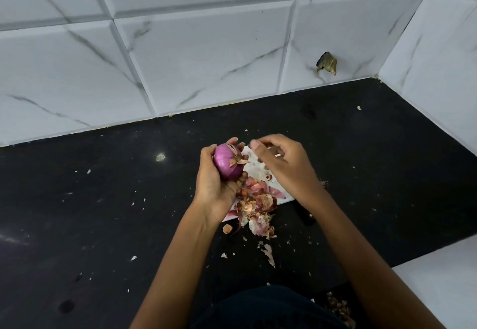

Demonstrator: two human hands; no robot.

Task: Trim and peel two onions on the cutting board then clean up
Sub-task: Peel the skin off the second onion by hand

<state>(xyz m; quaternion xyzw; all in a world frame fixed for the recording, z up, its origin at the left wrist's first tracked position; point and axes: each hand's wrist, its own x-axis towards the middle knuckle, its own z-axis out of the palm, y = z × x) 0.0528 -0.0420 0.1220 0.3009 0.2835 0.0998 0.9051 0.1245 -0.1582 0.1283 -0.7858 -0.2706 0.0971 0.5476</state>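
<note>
My left hand (214,186) grips a purple onion (227,163) above the left end of a small white cutting board (258,171). The onion is mostly bare, with dry brown skin still clinging at its right end. My right hand (281,161) hovers just right of the onion over the board, its fingers curled and its thumb pointing toward the skin; I cannot tell whether it pinches a piece. A heap of pink and brown onion peels (258,207) covers the board's near end and spills onto the counter. A second onion is not visible.
The black counter (103,212) is littered with small peel flakes. A dark knife handle (304,215) lies under my right forearm, beside the board. Marble-patterned tile walls rise behind and to the right, with a brown scrap (327,63) stuck on the back wall.
</note>
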